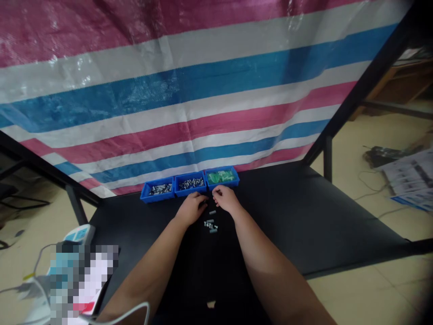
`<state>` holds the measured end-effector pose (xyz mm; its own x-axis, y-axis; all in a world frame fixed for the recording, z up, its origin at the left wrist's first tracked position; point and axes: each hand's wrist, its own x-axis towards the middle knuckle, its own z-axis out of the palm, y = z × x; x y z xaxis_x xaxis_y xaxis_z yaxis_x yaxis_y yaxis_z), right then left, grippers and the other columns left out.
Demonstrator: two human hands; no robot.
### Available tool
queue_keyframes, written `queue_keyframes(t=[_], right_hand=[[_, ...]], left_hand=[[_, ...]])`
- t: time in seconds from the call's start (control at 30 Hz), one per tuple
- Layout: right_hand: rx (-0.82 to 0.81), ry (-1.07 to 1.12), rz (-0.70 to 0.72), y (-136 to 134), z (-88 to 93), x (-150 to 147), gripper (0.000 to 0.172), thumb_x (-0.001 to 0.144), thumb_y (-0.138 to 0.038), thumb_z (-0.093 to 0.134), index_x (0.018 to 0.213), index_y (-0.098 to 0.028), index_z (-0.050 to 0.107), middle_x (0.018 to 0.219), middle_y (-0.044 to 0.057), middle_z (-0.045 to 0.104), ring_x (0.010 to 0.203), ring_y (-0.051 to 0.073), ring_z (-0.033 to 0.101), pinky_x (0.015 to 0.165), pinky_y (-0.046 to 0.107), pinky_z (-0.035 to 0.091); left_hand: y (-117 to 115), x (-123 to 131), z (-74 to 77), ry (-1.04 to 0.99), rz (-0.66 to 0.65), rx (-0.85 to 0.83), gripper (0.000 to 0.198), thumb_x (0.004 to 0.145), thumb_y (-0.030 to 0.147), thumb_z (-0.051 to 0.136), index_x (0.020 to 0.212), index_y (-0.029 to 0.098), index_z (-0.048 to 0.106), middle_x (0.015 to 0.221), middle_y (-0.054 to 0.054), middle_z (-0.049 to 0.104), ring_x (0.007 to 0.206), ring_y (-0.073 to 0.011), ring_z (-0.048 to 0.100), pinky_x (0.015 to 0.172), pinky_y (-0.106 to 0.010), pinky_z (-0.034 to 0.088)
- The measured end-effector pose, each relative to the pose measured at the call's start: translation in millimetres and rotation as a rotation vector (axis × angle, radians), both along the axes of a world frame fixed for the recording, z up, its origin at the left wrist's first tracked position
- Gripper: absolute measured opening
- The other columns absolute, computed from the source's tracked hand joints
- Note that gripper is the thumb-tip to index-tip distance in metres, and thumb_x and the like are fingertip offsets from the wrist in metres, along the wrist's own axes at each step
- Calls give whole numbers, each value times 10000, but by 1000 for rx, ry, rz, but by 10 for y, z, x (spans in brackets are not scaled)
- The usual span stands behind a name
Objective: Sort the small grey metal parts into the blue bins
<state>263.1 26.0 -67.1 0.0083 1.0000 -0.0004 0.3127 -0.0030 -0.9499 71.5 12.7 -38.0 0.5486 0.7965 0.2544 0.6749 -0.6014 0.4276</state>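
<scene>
My left hand [192,208] is low over the black table just in front of the middle blue bin, fingers curled in; a small dark thing seems to be at its fingertips. Facing it across a narrow gap, my right hand [225,198] is bent with thumb and fingers pinched together, in front of the right-hand bin. What sits in that pinch is too small to make out. Below the hands lie a short grey cylinder [212,212], a second grey cylinder [210,220] and a little pile of shiny metal pieces [209,225], with another grey piece [213,231] nearest me.
Three blue bins stand along the back: the left bin [157,198] and middle bin [191,191] hold small metal parts, the right bin [222,184] green packets. Behind hangs a striped sheet [203,113]. A white cable [131,310] crosses the front left. A pale scrap [211,304] lies near me.
</scene>
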Motion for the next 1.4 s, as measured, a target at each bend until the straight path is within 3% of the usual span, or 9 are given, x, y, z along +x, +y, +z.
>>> queue_keyframes(t=[0.17,0.47,0.57,0.67,0.83,0.97,1.1,1.3,1.4], right_hand=[[42,-103,18,-7,15,12,81,862,-236,624,831,-204,692,653,-19,659,519,114,662,467,170,499],[61,-148,29,-39,36,3,65,846,-229,639,833,-206,698,676,-17,675,512,116,653,488,187,493],[49,-153,35,-36,29,2,70,846,-229,635,835,-208,701,663,-20,669,502,117,650,477,189,487],[54,-166,46,-33,27,3,86,844,-216,626,821,-205,709,652,-19,666,509,118,653,493,190,498],[53,-168,56,-26,13,5,102,841,-208,615,823,-203,715,670,-15,681,511,114,653,505,192,511],[38,-163,53,-19,6,6,108,812,-186,620,851,-204,719,692,-12,682,523,117,657,479,185,502],[23,-149,45,-34,41,1,91,792,-197,621,835,-194,700,679,-17,662,495,117,639,452,187,498],[249,-159,10,-126,185,-95,100,824,-255,593,853,-200,671,696,-5,653,584,138,628,543,219,526],[395,-151,-43,-199,301,-190,132,862,-283,594,910,-197,681,762,26,680,680,162,651,661,256,555]], left_hand=[[24,-100,-47,12,127,21,222,897,127,579,1004,218,750,999,-76,711,967,-231,663,906,-356,529],[-91,-563,135,-202,420,150,152,839,164,589,923,215,705,923,-43,709,819,-197,665,790,-306,519],[-3,-793,233,-298,583,253,151,853,233,589,941,206,709,908,-49,708,776,-199,657,769,-312,516],[142,-1003,287,-246,733,297,205,868,297,589,981,210,736,884,-61,714,799,-223,656,778,-331,506],[244,-1124,267,-159,792,269,237,869,354,599,987,202,738,907,-85,726,841,-251,647,791,-347,492],[102,-990,209,-253,718,285,190,862,330,600,960,204,703,909,-58,711,846,-233,640,800,-338,493],[-122,-770,131,-376,554,161,145,875,289,581,936,208,685,904,-37,704,785,-190,634,733,-298,491],[-329,-531,65,-260,61,-137,163,866,209,576,963,219,707,860,-38,690,792,-176,646,730,-283,493],[-362,-491,80,-140,-78,-201,165,824,183,614,925,236,733,857,-34,698,831,-187,653,788,-298,489]])
